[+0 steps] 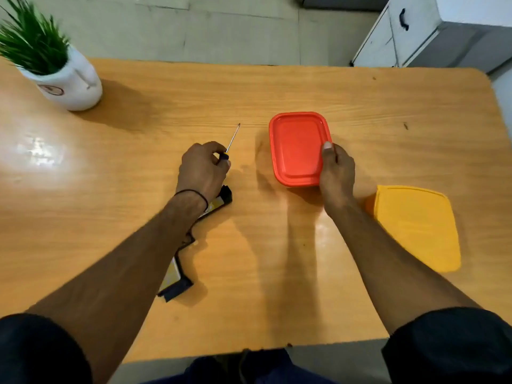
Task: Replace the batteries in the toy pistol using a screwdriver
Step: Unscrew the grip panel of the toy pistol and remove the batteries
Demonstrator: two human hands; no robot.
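Screwdriver (232,139) handle sits pinched between the thumb and curled fingers of the left hand (201,170), with the thin shaft pointing away from the person and slightly to the right. Just behind that hand, mostly hidden under its wrist and forearm, the black and yellow toy pistol (177,285) lies flat on the table (249,273). The right hand (336,173) grips the near right corner of a red container (296,148), thumb on top of its lid and fingers wrapped round its side; whether the container rests on the table cannot be told. A yellow container (415,225) lies near the right wrist, on its outer side. A potted plant (74,84) stands well beyond the left hand.
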